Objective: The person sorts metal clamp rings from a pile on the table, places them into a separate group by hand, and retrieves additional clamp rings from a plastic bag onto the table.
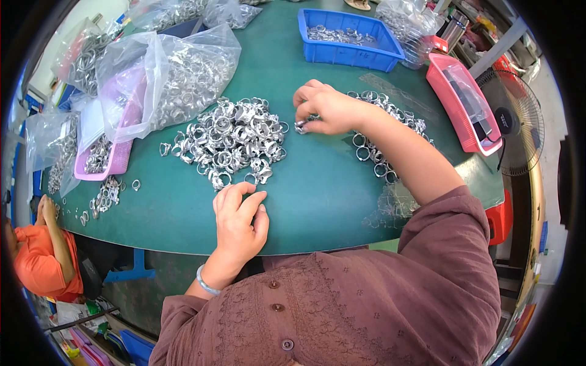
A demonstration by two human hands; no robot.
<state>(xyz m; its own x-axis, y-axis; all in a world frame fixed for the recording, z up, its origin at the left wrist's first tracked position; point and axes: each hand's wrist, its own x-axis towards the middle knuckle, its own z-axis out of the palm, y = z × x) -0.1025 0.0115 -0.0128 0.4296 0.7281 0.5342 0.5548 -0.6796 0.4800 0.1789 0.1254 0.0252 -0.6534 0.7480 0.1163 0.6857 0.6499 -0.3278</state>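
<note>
A heap of silver metal rings (235, 137) lies in the middle of the green table (317, 201). At its near edge rests my left hand (239, 222), fingers loosely bent and apart, with fingertips beside the lowest rings and nothing visible in them. Right of the heap, my right hand (329, 110) pinches a small silver ring (300, 127) between thumb and fingers, low over the tabletop; the fingers partly cover it. More rings (383, 165) lie spread beneath and beside my right forearm, some hidden by it.
Clear bags of rings (189, 79) and a pink basket (122, 160) stand on the left. Behind are a blue bin (351, 55) of metal pieces and a bag (409, 36). To the right are a pink tray (464, 104) and a fan (516, 122). A person in orange (46, 259) sits at left.
</note>
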